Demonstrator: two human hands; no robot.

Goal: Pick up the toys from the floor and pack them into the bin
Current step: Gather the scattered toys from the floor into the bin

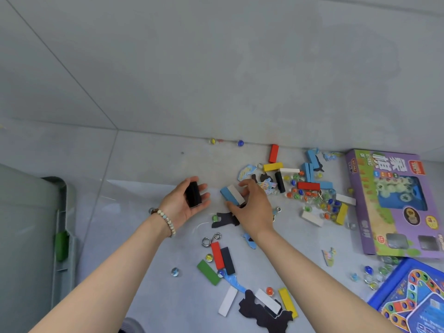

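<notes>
— Two hands were out over the floor. What had the left hand got?

— It lay palm up, its fingers and thumb curled loosely round a couple of black blocks stacked together. A bead bracelet sat on that wrist.

— And the right hand?

— Palm down, just beside the left. Its thumb and fingers were clamped on a blue block and a white block held side by side, above a black puzzle piece lying on the floor.

— Where was the bin?

— At the left edge. It was grey, with only its rim and a green latch showing, well apart from the main scatter. I could not tell what lay inside it.

— What else was down there?

— Beyond the right hand, marbles were mixed with red, yellow, blue and white blocks. Nearer lay a green block, a red block touching a dark one, and a metal ring puzzle. A purple game box lay on the right, and a blue game board filled the lower right corner.
</notes>
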